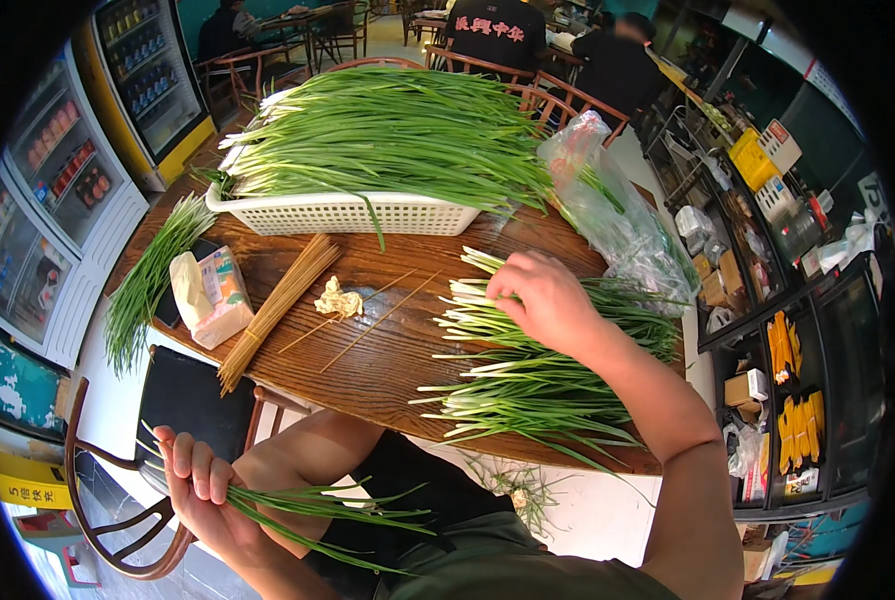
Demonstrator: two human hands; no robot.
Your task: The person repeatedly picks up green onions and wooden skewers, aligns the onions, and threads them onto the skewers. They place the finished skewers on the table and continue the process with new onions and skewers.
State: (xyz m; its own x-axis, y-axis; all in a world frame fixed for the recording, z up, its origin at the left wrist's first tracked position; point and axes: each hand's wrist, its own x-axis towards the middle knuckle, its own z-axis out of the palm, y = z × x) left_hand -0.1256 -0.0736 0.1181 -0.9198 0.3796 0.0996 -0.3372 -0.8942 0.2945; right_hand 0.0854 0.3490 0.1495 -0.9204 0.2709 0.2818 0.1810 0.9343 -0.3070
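Observation:
My left hand [204, 484] is closed around a small bunch of garlic chives [327, 510], held low over my lap. The pale ends stick out past the fingers, and the green leaves trail to the right. Over a loose pile of garlic chives [522, 390] at the table's right side is my right hand [541, 300]. Its bent fingers are at the pale stems; whether they grip any is unclear. Left of the pile, two thin bamboo skewers [380, 322] lie beside a crumpled yellowish lump [339, 298]. A tied bundle of skewers [279, 311] lies farther left.
A white perforated basket [350, 216] heaped with chives stands at the back of the wooden table [387, 382]. A plastic bag [612, 210], a tissue pack [219, 292] and another chive bunch [159, 270] flank it. A chair [185, 397] stands left; trimmings [519, 487] litter the floor.

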